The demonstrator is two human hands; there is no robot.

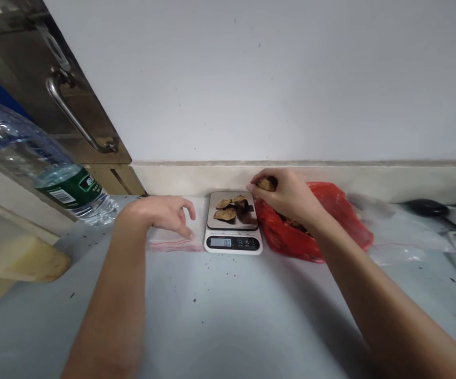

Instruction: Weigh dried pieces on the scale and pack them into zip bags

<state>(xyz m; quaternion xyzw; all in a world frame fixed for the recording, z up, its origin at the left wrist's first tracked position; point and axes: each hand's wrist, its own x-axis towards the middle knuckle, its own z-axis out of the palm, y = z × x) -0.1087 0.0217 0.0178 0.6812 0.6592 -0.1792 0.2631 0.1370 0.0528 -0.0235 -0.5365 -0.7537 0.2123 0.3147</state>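
Note:
A small white digital scale (233, 243) stands near the wall, its display reading what looks like 0.0. Several brown dried slices (225, 213) lie on its metal plate. To the right of the plate, my right hand (285, 189) pinches another dried slice (267, 183), above the edge of a red plastic bag (326, 205). More dried pieces show inside the bag, partly hidden under my wrist. My left hand (170, 216) is left of the scale with fingers apart and nothing in them, over a stack of clear zip bags (172, 244).
A clear water bottle (70, 184) with a green label is at the left, beside a pale container (18, 252). Clear plastic bags (405, 237) and a black-ended object (426, 207) with a cable lie at the right. A white wall (275, 84) closes off the back.

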